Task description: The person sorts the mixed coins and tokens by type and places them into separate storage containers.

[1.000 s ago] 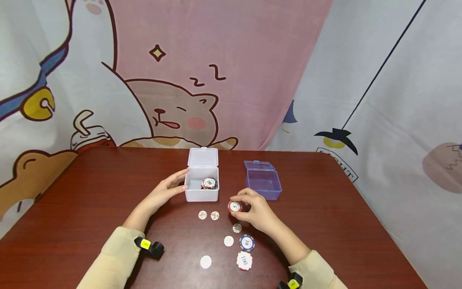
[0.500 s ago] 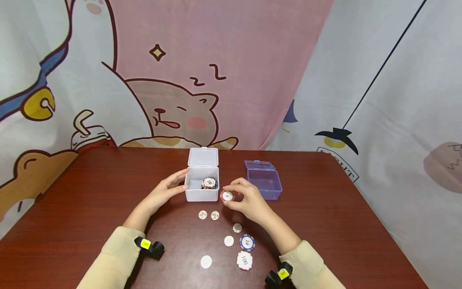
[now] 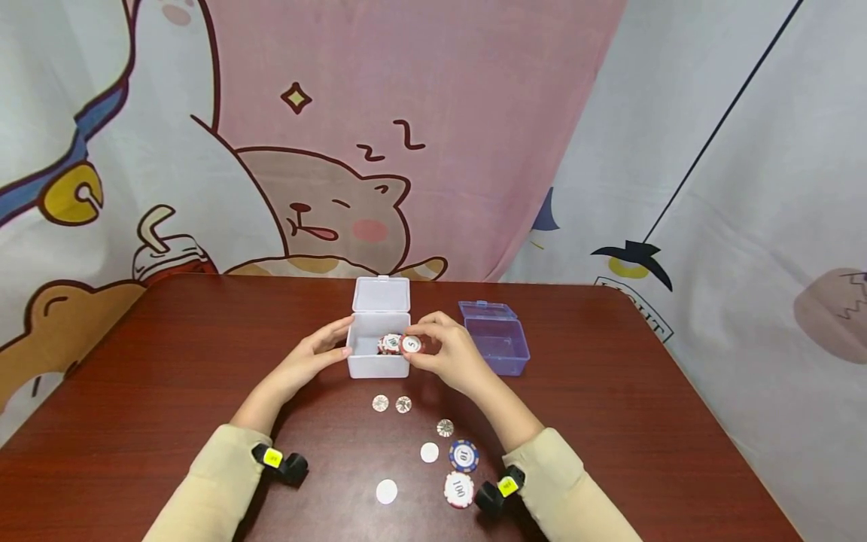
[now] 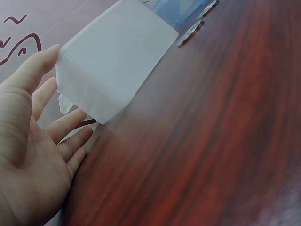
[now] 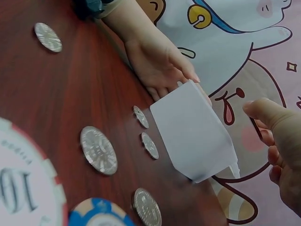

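My left hand [image 3: 306, 360] touches the left side of an open white plastic box [image 3: 378, 367], its thumb at the front corner and the other fingers stretched along the wall. In the left wrist view these fingers [image 4: 66, 126] look relaxed. My right hand [image 3: 452, 352] pinches a red poker chip [image 3: 411, 344] marked 5 between thumb and fingers. The chip overlaps the box's right rim in the head view. Inside the box lie poker chips [image 3: 388, 344], white-faced on top. The right wrist view shows my right hand [image 5: 282, 146] beyond the box's rim.
Several silver coins [image 3: 381, 403] lie in front of the box. Nearer the person are a blue poker chip [image 3: 463, 455] marked 10 and a white one [image 3: 459, 489] marked 100. A clear purple box [image 3: 496, 354], lid up, stands to the right. A printed curtain [image 3: 474, 150] hangs behind the table.
My right hand has carried the red poker chip left and away from the person, from the table in front of the purple box to the white box's right rim. My left hand stays put.
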Demonstrator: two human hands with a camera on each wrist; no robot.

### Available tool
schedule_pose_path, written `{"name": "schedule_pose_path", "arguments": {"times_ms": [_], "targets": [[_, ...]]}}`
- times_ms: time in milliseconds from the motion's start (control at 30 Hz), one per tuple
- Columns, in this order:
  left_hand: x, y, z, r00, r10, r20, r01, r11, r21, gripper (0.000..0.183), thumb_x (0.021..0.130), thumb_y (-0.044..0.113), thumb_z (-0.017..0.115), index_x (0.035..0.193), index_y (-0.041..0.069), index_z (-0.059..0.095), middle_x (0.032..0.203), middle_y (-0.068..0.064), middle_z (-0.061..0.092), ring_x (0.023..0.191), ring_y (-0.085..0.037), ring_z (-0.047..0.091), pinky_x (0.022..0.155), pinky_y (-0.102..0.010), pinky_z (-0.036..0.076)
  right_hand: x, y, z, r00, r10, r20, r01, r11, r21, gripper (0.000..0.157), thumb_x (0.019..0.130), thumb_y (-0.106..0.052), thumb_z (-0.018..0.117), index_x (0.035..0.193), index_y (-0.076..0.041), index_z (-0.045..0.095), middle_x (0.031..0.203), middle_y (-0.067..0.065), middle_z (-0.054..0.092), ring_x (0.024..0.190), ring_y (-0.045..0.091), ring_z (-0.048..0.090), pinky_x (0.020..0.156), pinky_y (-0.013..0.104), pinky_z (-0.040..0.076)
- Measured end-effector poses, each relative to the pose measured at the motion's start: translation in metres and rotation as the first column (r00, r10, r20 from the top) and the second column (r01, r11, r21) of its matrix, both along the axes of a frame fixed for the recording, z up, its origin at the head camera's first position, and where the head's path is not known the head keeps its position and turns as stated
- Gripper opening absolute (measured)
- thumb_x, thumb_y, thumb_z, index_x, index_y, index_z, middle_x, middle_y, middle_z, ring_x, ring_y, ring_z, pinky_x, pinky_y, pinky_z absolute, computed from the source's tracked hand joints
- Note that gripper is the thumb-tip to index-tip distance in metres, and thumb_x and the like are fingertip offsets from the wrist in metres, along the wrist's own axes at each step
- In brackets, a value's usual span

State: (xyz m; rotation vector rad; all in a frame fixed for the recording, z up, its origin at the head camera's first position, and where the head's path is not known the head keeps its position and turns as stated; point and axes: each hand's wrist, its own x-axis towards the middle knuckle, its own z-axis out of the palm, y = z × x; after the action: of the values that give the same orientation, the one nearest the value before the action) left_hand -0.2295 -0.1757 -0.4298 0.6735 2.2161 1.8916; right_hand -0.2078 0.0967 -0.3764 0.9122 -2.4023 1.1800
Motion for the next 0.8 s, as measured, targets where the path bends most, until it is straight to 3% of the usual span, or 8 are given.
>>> {"name": "schedule_pose_path", "arguments": {"times_ms": [300,700,800], "targets": [[0.000,0.001,0.000,1.000,0.003,0.001,-0.003,1.000,-0.001,0.058,0.086,0.018,0.060,0.138,0.016,0.035,0.137,-0.014,0.037,0.126,-0.030,0.031,0.098,-0.050,0.023,-0.015,-0.012,-0.002,0.998,-0.036,0.042,0.037,0.999,-0.037,0.032,0.068,-0.012,0.078,0.099,-0.007,0.069,0.092,-0.005,0.055,0.073,0.011,0.046,0.062,0.025,0.040],[0.003,0.001,0.004,1.000,-0.007,0.003,0.007,1.000,0.004,0.057,0.087,0.014,0.059,0.139,0.012,0.034,0.138,-0.017,0.035,0.126,-0.033,0.030,0.098,-0.051,0.022,-0.027,-0.023,-0.013,0.996,-0.040,0.086,0.047,0.996,-0.082,0.032,0.069,-0.009,0.077,0.099,-0.002,0.068,0.093,0.002,0.057,0.073,0.027,0.051,0.062,0.031,0.042],[0.001,0.000,0.001,1.000,0.001,-0.001,-0.001,1.000,0.000,0.058,0.087,0.017,0.060,0.139,0.014,0.035,0.137,-0.016,0.037,0.126,-0.031,0.031,0.098,-0.050,0.023,-0.030,-0.026,-0.017,0.994,-0.050,0.092,0.057,0.996,-0.071,0.031,0.069,-0.009,0.077,0.098,-0.002,0.068,0.092,0.004,0.057,0.074,0.029,0.051,0.062,0.032,0.042]]}}
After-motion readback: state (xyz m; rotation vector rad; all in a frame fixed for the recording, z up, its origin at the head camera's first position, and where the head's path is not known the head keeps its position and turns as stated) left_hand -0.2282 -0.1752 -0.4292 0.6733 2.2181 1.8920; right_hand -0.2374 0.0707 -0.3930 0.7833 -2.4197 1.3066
